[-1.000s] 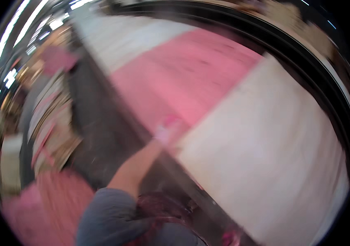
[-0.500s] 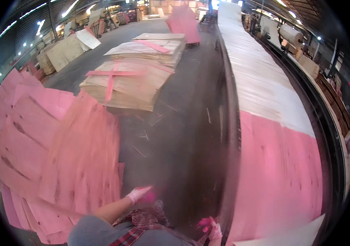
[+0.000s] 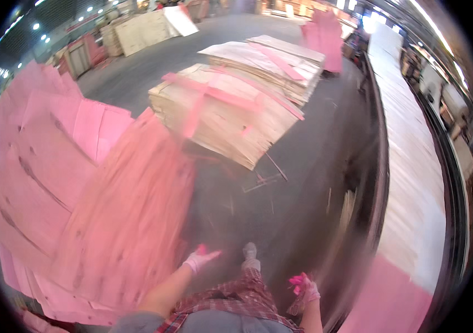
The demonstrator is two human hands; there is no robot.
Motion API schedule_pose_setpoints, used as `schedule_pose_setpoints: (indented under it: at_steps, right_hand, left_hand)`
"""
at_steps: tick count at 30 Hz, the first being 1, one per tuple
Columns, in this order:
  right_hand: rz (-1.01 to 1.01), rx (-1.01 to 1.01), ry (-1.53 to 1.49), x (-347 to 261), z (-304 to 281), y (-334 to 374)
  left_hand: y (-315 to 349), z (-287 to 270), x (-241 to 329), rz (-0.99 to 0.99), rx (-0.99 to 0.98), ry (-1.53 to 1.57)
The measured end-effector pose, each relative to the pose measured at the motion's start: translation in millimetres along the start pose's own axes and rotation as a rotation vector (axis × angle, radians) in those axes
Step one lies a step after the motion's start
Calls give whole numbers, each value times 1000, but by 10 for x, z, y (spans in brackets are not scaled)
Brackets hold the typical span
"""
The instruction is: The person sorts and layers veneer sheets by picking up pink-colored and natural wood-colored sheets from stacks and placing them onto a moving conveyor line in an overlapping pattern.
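Observation:
My left hand (image 3: 202, 258), in a white glove with pink-stained fingertips, is held out with its fingers apart and nothing in it. Beside it lies a large pile of pink-stained wood veneer sheets (image 3: 125, 222), fanned over one another; the nearest sheet is streaked with dark knots. My right hand (image 3: 305, 287), gloved and bright pink at the fingers, hangs near my right hip, fingers loosely bent and apart, holding nothing that I can see. To its right runs a long conveyor line carrying pale veneer sheets (image 3: 414, 183), with a pink veneer sheet (image 3: 386, 297) at its near end.
Stacks of pale veneer (image 3: 231, 111) with pink strips on top stand on the floor ahead. Thin wood scraps (image 3: 267, 177) lie near them. Farther off stands an upright pink pile (image 3: 324, 41). Pale boards (image 3: 145, 33) lean at the far left. The conveyor's dark edge (image 3: 378, 166) borders my right side.
My view has swung left, so the stacks and conveyor appear farther right. Less of the pink sheet on the conveyor shows. My foot has come into view; both hands remain low and apart.

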State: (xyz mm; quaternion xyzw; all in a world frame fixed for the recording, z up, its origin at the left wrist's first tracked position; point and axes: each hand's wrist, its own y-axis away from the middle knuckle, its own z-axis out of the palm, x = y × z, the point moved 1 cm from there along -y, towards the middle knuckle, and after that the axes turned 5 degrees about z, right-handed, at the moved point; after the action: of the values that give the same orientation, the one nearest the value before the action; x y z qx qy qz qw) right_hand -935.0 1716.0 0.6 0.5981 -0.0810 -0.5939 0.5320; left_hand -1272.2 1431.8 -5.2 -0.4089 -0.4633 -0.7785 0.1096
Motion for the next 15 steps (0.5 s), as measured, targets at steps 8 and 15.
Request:
schedule_pose_setpoints:
  at_steps: [8,15]
  right_hand:
    - [93,-110,322,-2163,1992,-2127]
    - [-195,-492,629,-2794,3699,-4750]
  left_hand:
    - [-1059,-1039,-340,-47,483,458]
    - [-1150,-1229,87,-36,947,115]
